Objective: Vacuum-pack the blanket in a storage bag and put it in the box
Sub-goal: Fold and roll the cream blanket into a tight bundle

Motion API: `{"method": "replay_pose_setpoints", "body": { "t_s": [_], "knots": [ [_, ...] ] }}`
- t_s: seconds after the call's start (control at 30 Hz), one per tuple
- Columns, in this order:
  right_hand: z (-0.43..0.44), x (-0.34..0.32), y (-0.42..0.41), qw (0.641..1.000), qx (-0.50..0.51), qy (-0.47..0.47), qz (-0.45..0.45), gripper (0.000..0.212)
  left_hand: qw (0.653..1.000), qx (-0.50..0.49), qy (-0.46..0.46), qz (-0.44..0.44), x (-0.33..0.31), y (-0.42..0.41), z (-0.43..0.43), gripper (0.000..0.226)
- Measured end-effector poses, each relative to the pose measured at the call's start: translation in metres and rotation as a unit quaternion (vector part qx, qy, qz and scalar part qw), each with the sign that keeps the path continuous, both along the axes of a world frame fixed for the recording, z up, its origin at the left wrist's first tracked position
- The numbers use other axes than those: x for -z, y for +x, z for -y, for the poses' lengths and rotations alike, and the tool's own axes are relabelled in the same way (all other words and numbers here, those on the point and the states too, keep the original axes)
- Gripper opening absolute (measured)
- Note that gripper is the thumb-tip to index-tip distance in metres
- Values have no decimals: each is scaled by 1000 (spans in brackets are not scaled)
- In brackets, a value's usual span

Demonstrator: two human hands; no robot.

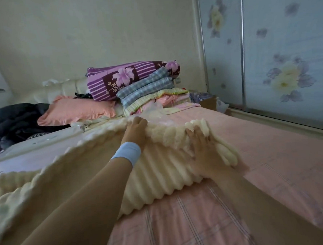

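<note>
On the bed: cream ribbed blanket (pixel 156 172) is spread over the pink bedsheet (pixel 272 153), its right portion doubled into a thick fold.
Left hand (pixel 136 131): fingers are curled over the far edge of the fold, gripping blanket (blue wristband (pixel 127 152) worn).
Right hand (pixel 202 148): laid flat on the fold, fingers spread and pressing, nothing clasped.
Step in hand: folding is judged under way; bagging not yet begun.
Storage bag: clear plastic (pixel 156 111) is glimpsed just beyond the blanket (identity uncertain).
Box: a cardboard box (pixel 209 102) is seen by the wardrobe (pixel 285 58).
Next move: loose left portion to be gathered and folded compactly before bagging.
</note>
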State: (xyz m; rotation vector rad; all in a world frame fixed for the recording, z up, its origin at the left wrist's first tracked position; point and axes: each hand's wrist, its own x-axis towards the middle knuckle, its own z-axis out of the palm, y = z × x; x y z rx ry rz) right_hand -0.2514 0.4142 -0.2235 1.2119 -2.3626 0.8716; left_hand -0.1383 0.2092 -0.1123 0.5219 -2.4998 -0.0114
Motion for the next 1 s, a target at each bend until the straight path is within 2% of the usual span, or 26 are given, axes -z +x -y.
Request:
{"method": "replay_pose_setpoints", "body": {
  "t_s": [0.07,0.17,0.2,0.27,0.33,0.4,0.43,0.5,0.57,0.67,0.73,0.83,0.9,1.0],
  "knots": [
    [12,1,-18,1000,12,-2,22,84,999,36,3,22,9,-25,13,60],
    [29,19,-39,997,30,-25,67,93,990,28,33,133,50,-49,25,117],
    [34,27,-45,997,48,-9,59,95,986,22,52,158,70,-51,28,125],
    [42,41,-53,995,82,30,38,99,979,-6,79,186,104,-49,30,116],
    [48,45,-55,994,109,27,-6,90,978,-53,101,173,125,-43,32,83],
    [54,42,-51,991,99,24,-84,70,975,-90,113,169,127,-38,32,54],
    [61,44,-50,989,78,39,-117,55,969,-94,103,203,126,-35,34,46],
    [70,48,-48,990,30,97,-99,29,955,-75,92,271,124,-25,35,44],
    [74,48,-42,986,14,163,-12,33,953,-42,96,284,120,-8,33,47],
    [71,37,-30,971,29,235,-21,36,946,-30,109,304,111,30,27,57],
    [68,27,-12,970,7,241,-28,38,947,-27,103,303,108,59,23,66],
    [58,18,17,973,-55,220,28,45,959,-21,84,271,112,93,15,84],
    [48,20,35,962,-94,250,54,63,957,-38,44,284,118,110,9,95],
    [35,31,50,933,-96,347,-23,95,956,-63,17,285,130,121,9,81]
  ]
}}
